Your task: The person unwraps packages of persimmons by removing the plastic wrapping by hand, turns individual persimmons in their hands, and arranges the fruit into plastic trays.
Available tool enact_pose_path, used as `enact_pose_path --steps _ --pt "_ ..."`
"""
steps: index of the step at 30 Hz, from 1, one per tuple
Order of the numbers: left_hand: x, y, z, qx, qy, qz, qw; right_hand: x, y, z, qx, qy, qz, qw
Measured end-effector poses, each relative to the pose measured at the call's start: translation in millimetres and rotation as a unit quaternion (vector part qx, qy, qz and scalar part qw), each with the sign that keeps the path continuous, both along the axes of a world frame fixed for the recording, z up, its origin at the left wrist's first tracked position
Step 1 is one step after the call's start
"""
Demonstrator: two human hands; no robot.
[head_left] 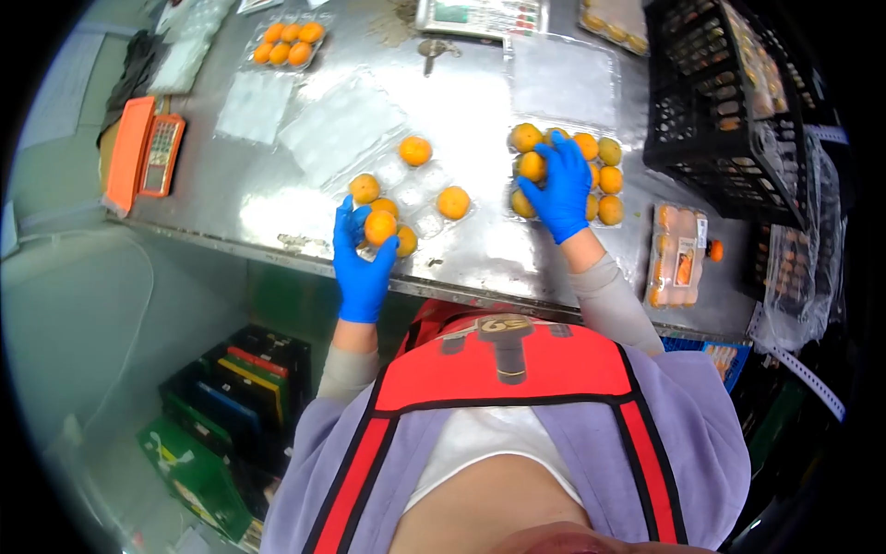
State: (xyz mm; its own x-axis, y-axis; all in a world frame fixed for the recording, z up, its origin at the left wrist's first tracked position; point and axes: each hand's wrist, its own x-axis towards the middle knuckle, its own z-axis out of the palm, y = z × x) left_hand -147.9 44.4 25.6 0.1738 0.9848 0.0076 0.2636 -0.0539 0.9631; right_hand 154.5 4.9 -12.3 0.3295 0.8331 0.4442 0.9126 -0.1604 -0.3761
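My left hand [362, 277], in a blue glove, has its thumb and fingers curled round an orange [380, 227] over a clear plastic tray [426, 189]. Several more oranges lie in that tray, among them a separate orange [453, 202] on its right side. My right hand [565, 192], gloved too, reaches over a fuller clear clamshell pack [620, 220]. Its fingers and thumb close around an orange [531, 167] at the pack's left side, and the palm hides some fruit. The pack's clear lid [565, 78] lies folded back, away from me.
A black crate [724, 152] stands at the right, near a closed labelled pack [676, 258]. A filled pack [288, 44], empty clear packs [254, 106] and an orange-cased device [159, 155] lie on the left. A scale [482, 17] sits at the back of the metal table [277, 198].
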Motion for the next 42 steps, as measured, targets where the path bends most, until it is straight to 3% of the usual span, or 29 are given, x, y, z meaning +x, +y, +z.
enact_pose_path --steps 6,8,10,12,14,23,28,30,32,34,35,37,38,40,41,42 --pt "-23 6 1 0.034 0.032 0.054 0.997 -4 7 3 -0.084 -0.068 0.006 0.994" --pt "-29 6 4 0.011 -0.022 0.087 0.996 -7 9 9 -0.087 -0.074 0.041 0.993" --pt "-32 6 5 -0.001 -0.028 0.108 0.994 -20 16 14 -0.078 -0.063 0.06 0.993" --pt "-31 9 3 0.035 -0.015 0.085 0.996 -36 24 12 -0.011 0.062 0.159 0.985" --pt "-23 13 9 0.032 -0.013 0.087 0.996 -56 33 16 -0.006 0.088 0.227 0.97" --pt "-26 23 3 0.089 0.019 0.051 0.995 -112 93 -1 0.019 0.114 0.322 0.94" --pt "-28 24 10 0.084 0.034 0.056 0.994 -157 118 -1 -0.047 0.064 0.367 0.927" --pt "-28 25 10 0.083 0.032 0.063 0.994 -167 124 2 -0.17 0.029 0.38 0.909" --pt "-29 26 9 0.095 0.034 0.063 0.993 -168 130 7 -0.166 0.007 0.386 0.908" --pt "-31 26 9 0.086 0.024 0.074 0.993 -165 137 22 -0.277 0.028 0.378 0.883" --pt "-32 27 9 0.079 0.014 0.084 0.993 -161 137 20 -0.277 0.027 0.379 0.882" --pt "-34 28 9 0.06 -0.008 0.102 0.993 -146 126 18 -0.164 0.377 0.329 0.85" --pt "-35 29 8 0.042 -0.029 0.116 0.992 -138 120 24 -0.165 0.377 0.328 0.85" --pt "-35 33 5 0.032 -0.042 0.119 0.992 -119 112 49 -0.225 0.67 0.284 0.648" --pt "-34 35 4 0.025 -0.053 0.122 0.991 -115 107 32 -0.217 0.759 0.238 0.567" --pt "-30 38 4 0.024 -0.054 0.117 0.991 -113 104 35 -0.213 0.759 0.234 0.569"
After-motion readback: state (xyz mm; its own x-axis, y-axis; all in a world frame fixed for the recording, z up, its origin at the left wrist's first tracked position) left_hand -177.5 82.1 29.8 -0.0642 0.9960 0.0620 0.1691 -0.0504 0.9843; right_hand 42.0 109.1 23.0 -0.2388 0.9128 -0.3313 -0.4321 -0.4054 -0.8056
